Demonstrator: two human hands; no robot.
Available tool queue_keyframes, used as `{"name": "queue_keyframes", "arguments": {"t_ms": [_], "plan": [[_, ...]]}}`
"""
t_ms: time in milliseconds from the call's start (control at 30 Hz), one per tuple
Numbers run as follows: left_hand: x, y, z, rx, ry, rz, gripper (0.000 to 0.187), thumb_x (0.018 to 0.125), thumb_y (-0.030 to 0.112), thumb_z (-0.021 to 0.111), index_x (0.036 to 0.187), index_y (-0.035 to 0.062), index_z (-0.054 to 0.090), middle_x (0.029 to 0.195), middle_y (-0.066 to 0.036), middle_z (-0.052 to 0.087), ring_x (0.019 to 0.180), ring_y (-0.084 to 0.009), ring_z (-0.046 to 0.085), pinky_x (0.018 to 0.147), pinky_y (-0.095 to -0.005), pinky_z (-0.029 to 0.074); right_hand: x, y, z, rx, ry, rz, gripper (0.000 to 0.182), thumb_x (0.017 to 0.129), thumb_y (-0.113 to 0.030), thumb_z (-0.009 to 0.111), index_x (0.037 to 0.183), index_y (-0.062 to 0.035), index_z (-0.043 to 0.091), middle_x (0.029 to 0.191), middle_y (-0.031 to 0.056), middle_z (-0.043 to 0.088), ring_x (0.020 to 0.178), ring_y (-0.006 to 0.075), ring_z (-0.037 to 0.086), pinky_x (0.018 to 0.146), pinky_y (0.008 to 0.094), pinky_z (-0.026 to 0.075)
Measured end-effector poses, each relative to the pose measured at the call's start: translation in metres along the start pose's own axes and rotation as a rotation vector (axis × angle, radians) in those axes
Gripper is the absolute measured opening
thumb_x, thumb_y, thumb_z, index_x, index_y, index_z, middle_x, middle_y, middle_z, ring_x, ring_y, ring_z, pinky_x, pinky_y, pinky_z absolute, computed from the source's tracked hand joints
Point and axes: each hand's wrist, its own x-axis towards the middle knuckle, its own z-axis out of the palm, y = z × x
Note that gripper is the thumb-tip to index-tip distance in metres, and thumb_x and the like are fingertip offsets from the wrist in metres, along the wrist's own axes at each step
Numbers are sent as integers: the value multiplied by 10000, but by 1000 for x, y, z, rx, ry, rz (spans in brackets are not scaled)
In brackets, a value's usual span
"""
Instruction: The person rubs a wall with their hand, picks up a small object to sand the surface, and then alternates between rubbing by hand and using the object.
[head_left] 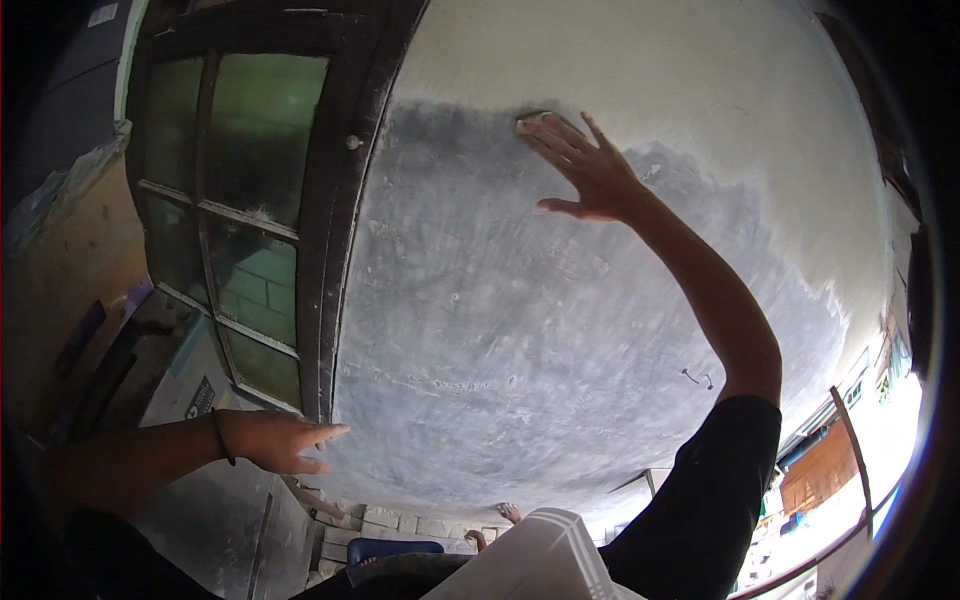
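My right hand (590, 170) is raised high against the wall (500, 260), its fingers stretched upward and the thumb spread out. Under its fingertips a small dark flat pad (528, 120) is pressed to the wall, mostly hidden by the fingers. It lies where the smudged grey lower surface meets the cream upper part. Low on the left, my left hand (285, 442) holds nothing. Its fingers are apart and point at the bottom of the dark door frame (318, 370), and a dark band circles the wrist.
A dark wooden door (205, 120) with glass panes stands left of the wall. Two bent nails or hooks (697, 378) stick out of the wall at lower right. Below are a blue seat (395, 548) and a tiled floor (385, 520). Bright daylight enters at the right.
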Motion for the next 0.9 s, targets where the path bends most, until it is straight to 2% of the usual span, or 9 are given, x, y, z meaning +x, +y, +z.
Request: {"name": "queue_keyframes", "arguments": {"t_ms": [67,133,200,333,433,500,567,833,900], "plan": [[1,7,-3,53,-23,-90,806,997,464,581,1597,57,229,1329,-232,622,1230,-375,608,1049,-408,463,-8,3,-5,-2,-18,-6,1014,861,-798,500,1634,-255,133,1691,-78,172,1560,162,147,1287,531,70],[6,5,-1,76,-25,-77,806,997,468,581,1596,58,232,1327,-231,624,1221,-375,614,1043,-408,467,-4,3,-8,-7,-26,-13,1024,853,-810,492,1633,-248,143,1691,-71,174,1561,163,145,1285,537,68],[9,4,1,103,-29,-70,806,997,472,582,1595,59,234,1326,-229,626,1213,-376,620,1037,-408,472,7,-4,-10,93,-46,-43,1008,867,-759,551,1630,-222,170,1697,-33,168,1570,205,118,1273,574,49],[11,7,1,-28,-63,-57,818,997,476,575,1586,27,227,1322,-256,618,1210,-391,618,1026,-421,482,58,-25,-5,123,-19,-98,1016,861,-763,558,1629,-221,171,1695,-18,175,1567,214,130,1273,575,32],[8,14,-2,-56,-78,-65,821,1001,464,566,1577,-7,219,1319,-281,609,1196,-401,623,1015,-432,491,102,-41,-1,99,53,-112,1006,870,-761,550,1625,-205,185,1691,3,189,1564,224,144,1276,564,25],[6,14,-3,-63,-75,-78,821,1004,464,563,1576,-10,217,1320,-281,607,1189,-397,627,1013,-431,490,126,-49,3,53,180,-121,986,868,-787,520,1593,-159,291,1657,18,283,1549,206,197,1284,519,50],[6,13,-5,-57,-76,-94,839,1002,502,574,1601,43,207,1378,-232,589,1268,-368,583,1062,-399,447,148,-58,1,42,178,-113,990,866,-794,513,1594,-162,287,1657,22,282,1548,204,196,1285,516,52],[-9,-1,-6,5,64,-90,805,993,449,587,1577,13,246,1308,-238,629,1225,-379,604,1050,-425,454,135,-57,0,43,161,-79,980,879,-809,466,1612,-199,235,1665,-9,257,1550,194,186,1289,503,51],[-11,0,-8,51,99,-72,784,988,423,596,1566,5,271,1285,-241,641,1203,-387,613,1043,-436,458,117,-48,2,92,106,-83,955,905,-755,506,1628,-238,156,1680,-24,214,1555,201,174,1289,512,65]]}}
